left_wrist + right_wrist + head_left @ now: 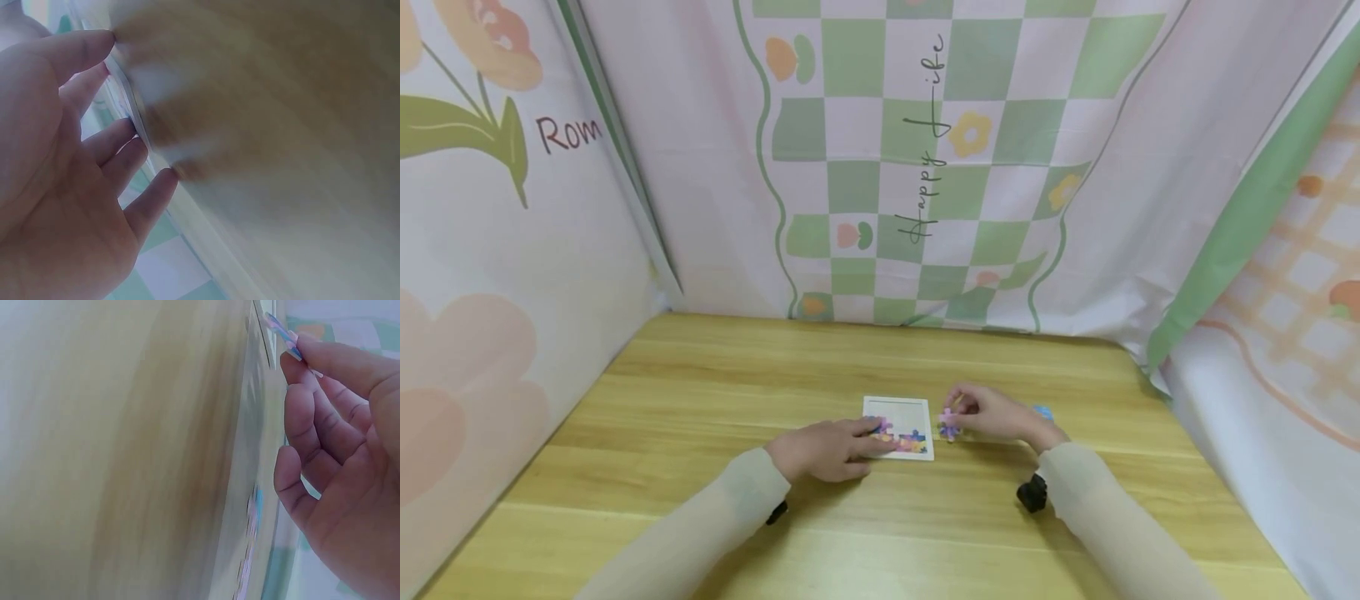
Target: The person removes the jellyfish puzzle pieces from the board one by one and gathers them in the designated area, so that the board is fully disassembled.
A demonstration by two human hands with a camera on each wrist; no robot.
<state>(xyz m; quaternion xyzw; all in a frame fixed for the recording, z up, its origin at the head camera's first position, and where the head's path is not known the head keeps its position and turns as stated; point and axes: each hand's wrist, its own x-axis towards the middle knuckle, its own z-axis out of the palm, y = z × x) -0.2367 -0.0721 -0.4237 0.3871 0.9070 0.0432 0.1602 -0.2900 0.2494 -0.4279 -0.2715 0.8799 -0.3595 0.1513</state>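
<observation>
- Left hand (827, 448): fingers extended and spread, not clenched; they rest on the left side of the tray (902, 414), over part of the pieces (913, 442) in it.
- Right hand (996, 414): thumb and fingertip pinch a loose piece (950, 423), located just beside the tray's right edge.
- Tray: on the table (925, 533), pieces along its near side.
- Blue item (1042, 412): beyond right wrist, partly hidden; identity undetermined.

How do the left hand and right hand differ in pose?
The left hand is spread, partly over the puzzle tray; the right hand pinches a puzzle piece. The left hand overlaps the tray's left side; the right hand is beyond its right edge. Both emerge from pale sleeves.
</observation>
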